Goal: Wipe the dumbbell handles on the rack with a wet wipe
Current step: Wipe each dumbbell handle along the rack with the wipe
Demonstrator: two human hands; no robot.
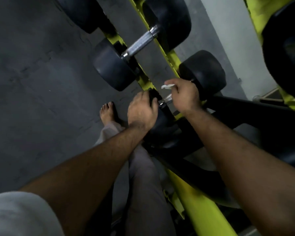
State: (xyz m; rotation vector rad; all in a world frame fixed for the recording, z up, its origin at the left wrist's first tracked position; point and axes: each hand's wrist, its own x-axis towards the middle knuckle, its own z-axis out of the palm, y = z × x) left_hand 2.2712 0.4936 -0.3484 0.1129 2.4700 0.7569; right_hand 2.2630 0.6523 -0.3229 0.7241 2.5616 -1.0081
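One view only — a wide-angle camera on the person's head, looking steeply down and a little forward. It sits close above both forearms, which reach up from the bottom edge to the left hand point(141, 109) and right hand point(186, 96) near the middle. Beyond them the yellow rack point(199, 206) runs slantwise from lower right to top, with the grey floor point(32, 82) far below on the left — edges bend and blur.
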